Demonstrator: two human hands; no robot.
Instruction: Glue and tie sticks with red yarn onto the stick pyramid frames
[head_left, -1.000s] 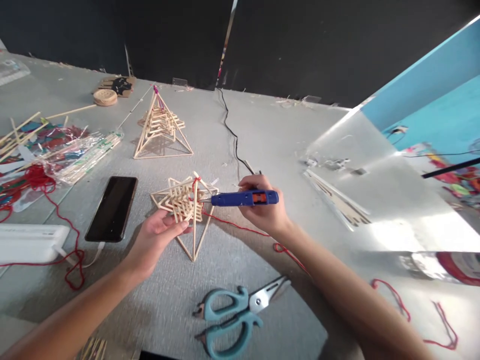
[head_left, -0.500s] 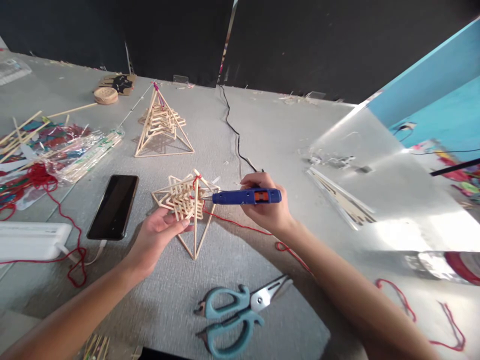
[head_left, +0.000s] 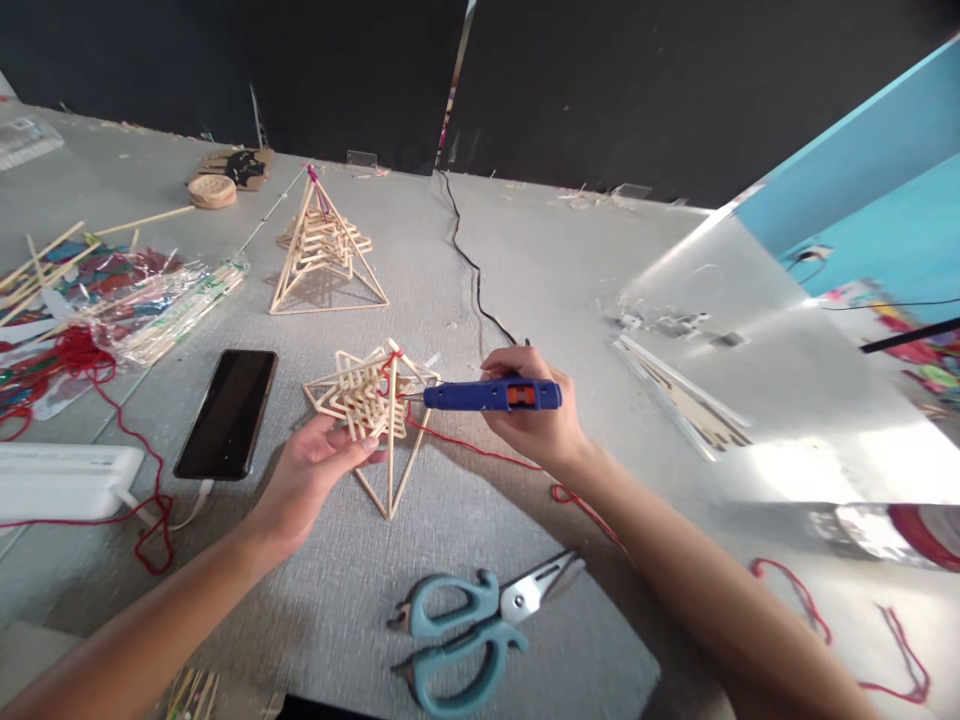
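My left hand (head_left: 319, 470) grips the lower left side of a small wooden-stick pyramid frame (head_left: 391, 465), its thumb on the stacked sticks inside. Red yarn (head_left: 480, 447) is tied at the frame's top and runs off to the right beneath my right arm. In my right hand (head_left: 536, 415) is a blue hot glue gun (head_left: 472, 395), held level and pointing left. Its metal nozzle reaches the stacked sticks beside the yarn; whether it touches them I cannot tell. Behind stands a similar stick pyramid (head_left: 330, 305) with a purple-pink tie at its peak.
Blue-handled scissors (head_left: 495, 625) lie partly open in front. To the left are a phone (head_left: 226, 415), a white power strip (head_left: 67, 480), red yarn and bagged sticks (head_left: 180, 310). A black cord (head_left: 469, 262) runs back to the dark wall. Loose sticks (head_left: 682, 400) lie right.
Almost nothing differs. The glue gun and my right hand have shifted very slightly, while my left hand and the stick frame stay in place.
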